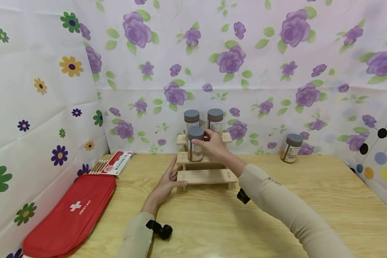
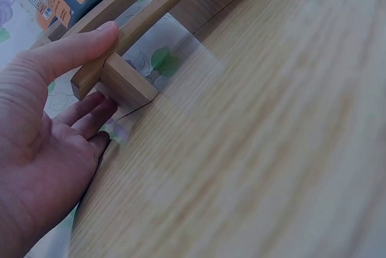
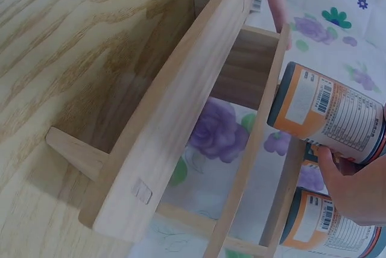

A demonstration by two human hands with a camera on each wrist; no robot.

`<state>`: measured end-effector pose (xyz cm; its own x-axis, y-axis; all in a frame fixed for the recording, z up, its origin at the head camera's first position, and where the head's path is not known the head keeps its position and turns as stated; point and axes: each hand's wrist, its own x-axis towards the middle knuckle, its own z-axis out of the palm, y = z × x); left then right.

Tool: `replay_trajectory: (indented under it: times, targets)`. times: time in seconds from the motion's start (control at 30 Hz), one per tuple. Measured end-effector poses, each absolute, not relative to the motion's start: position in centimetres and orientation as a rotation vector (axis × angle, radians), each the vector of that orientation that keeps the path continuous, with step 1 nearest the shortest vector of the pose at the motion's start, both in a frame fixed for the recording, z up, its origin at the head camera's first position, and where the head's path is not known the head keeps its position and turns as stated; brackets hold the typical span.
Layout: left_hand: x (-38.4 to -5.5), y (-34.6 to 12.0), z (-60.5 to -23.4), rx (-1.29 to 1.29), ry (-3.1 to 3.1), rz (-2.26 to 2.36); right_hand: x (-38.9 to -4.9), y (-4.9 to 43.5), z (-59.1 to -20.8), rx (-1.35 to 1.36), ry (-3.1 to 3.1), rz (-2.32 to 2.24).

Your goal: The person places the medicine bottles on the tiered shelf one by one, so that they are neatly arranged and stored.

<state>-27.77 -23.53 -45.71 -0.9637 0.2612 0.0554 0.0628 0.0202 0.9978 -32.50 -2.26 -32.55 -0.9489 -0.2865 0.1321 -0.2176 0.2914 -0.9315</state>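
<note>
A three-tier wooden stepped rack (image 1: 206, 176) stands on the table against the wall cloth. My left hand (image 1: 162, 186) grips its left end, the thumb (image 2: 90, 47) on the lowest step and the other fingers beside and below it. On the middle step, toward the left, is a supplement jar (image 1: 195, 149) with a grey lid and an orange and white label. My right hand (image 1: 214, 145) holds this jar near its top from the right side. Behind it, a left jar (image 1: 191, 116) and a right jar (image 1: 215, 123) of the same kind stand on the top step.
Another such jar (image 1: 291, 148) stands on the table (image 1: 277, 186) at the back right. A red first aid pouch (image 1: 72, 211) lies at the left, with a white and red box (image 1: 118, 163) behind it. Patterned cloth (image 1: 154, 64) hangs close behind the rack.
</note>
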Motion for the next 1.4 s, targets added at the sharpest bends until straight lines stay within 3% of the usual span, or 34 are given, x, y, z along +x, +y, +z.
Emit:
replay_trajectory:
  times: [1.4]
  targets:
    - [-27.8, -23.3, -45.4, 0.352, 2.137, 2.056, -32.4, -2.0, -33.8, -0.531, 2.514, -1.807]
